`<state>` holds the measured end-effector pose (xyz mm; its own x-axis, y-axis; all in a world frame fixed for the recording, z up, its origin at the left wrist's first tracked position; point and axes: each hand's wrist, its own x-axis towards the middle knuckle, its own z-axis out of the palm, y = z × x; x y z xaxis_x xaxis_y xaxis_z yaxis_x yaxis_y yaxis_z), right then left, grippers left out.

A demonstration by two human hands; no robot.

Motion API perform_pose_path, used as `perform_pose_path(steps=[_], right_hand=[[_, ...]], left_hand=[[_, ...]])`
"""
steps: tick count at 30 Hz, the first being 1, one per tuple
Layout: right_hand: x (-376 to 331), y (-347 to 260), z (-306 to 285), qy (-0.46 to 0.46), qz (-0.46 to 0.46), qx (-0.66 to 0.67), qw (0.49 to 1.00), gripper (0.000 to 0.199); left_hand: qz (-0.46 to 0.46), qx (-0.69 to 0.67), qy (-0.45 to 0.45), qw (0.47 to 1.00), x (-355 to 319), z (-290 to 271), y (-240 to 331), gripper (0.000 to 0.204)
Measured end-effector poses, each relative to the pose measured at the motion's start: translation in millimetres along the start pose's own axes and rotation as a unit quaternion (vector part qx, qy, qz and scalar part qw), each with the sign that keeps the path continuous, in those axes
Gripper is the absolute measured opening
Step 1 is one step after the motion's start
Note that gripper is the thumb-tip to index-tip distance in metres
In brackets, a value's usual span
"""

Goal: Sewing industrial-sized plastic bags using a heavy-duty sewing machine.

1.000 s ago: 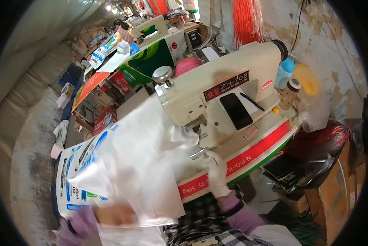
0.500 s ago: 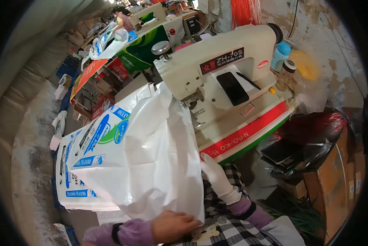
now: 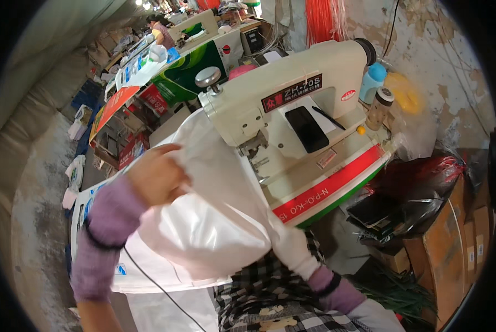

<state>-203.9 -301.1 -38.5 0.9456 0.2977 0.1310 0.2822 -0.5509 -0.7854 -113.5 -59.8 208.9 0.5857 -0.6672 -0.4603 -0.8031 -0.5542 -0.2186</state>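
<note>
A large white woven sack (image 3: 215, 238) with blue print lies across the work surface, its upper part at the head of a cream sewing machine (image 3: 248, 94). My bare left hand (image 3: 159, 174), in a purple sleeve, reaches over the sack with fingers curled and pinches a raised fold of it; motion blurs the fingers somewhat. My right hand (image 3: 292, 246), in a white glove, is closed at the sack's right edge, just below the red and green front edge of the machine bed. Its fingertips are partly hidden by the sack.
On the machine bed lie a black phone (image 3: 306, 129) and a pen (image 3: 329, 118). A blue bottle (image 3: 372, 83) and a brown bottle (image 3: 379, 109) stand at its right end. Cardboard boxes (image 3: 444, 249) are at the right. Another person (image 3: 162, 32) is at the far left.
My left hand has moved from the sack's lower edge up and left over its middle. The sack has been drawn into a raised fold. My right hand stays by the edge.
</note>
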Motion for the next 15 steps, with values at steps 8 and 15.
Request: perform_pose_path(steps=[8,15], right_hand=[[141,56,102,-0.149,-0.070,-0.111,0.980,0.042],[69,-2,17,-0.132,0.017,-0.084,0.988,0.043]], left_hand=[[0.179,-0.264,-0.014,0.948,60,61,271,0.015],[0.145,-0.052,0.050,0.987,59,61,94,0.016]])
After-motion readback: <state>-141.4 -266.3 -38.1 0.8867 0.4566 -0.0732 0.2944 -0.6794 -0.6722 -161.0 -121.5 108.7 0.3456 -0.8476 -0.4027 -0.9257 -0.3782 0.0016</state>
